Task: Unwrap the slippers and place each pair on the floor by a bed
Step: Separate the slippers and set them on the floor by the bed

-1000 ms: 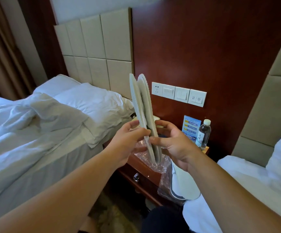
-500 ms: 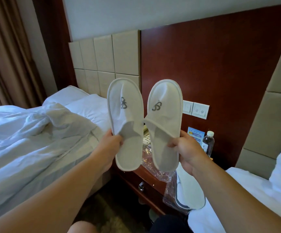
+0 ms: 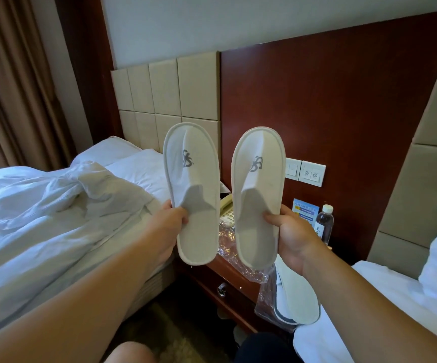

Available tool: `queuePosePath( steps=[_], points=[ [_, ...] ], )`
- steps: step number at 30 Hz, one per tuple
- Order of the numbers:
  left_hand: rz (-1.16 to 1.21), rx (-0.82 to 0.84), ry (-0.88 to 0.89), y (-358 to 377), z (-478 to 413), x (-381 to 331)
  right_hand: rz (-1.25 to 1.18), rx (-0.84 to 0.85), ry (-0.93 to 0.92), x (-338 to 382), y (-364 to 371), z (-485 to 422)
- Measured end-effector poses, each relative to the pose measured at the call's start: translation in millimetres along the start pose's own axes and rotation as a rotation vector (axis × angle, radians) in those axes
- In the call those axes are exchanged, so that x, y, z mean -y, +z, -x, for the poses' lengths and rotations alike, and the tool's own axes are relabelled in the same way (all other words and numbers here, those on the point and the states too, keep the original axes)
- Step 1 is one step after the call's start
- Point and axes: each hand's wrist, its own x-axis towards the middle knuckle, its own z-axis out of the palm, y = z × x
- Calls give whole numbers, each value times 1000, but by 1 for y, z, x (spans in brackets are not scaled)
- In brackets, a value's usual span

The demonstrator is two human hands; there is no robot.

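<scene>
Slippers out of wrap, one in each hand, up in the air

Left hand (image 3: 169, 226) grips left slipper (image 3: 194, 195) at its edge by the opening: thumb curled onto the insole, other fingers hidden behind the sole. Right hand (image 3: 293, 237) grips right slipper (image 3: 258, 197) the same way, thumb hooked over the inner edge and the rest behind.

Both slippers upright, toes up, tops facing the person, grey logo on each. Side by side with a gap between, not touching. They hang above the nightstand (image 3: 228, 281), between left bed (image 3: 42, 218) and right bed (image 3: 395, 297).

Second pair (image 3: 296, 297) in clear plastic, lying at the edge of right bed, partly over the side toward the nightstand. Loose wrapper (image 3: 234, 247) crumpled on the nightstand top, just behind the held slippers.

Phone (image 3: 226, 208), card (image 3: 305, 209) and bottle (image 3: 324, 224) at the back of the nightstand. Switch panel (image 3: 313, 174) on the wall above. Left bed's duvet rumpled. Carpet (image 3: 175, 323) shows below, between the beds.
</scene>
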Motion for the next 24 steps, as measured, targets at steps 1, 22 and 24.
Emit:
queuePosePath(
  steps=[1, 22, 24],
  points=[
    [-4, 1, -4, 0, 0, 1, -3, 9, 1, 0, -1, 0],
    [-20, 17, 159, 52, 17, -13, -211, 263, 13, 13, 34, 10],
    [-35, 58, 259, 49, 18, -14, -199, 216, -28, 16, 35, 8]
  ],
)
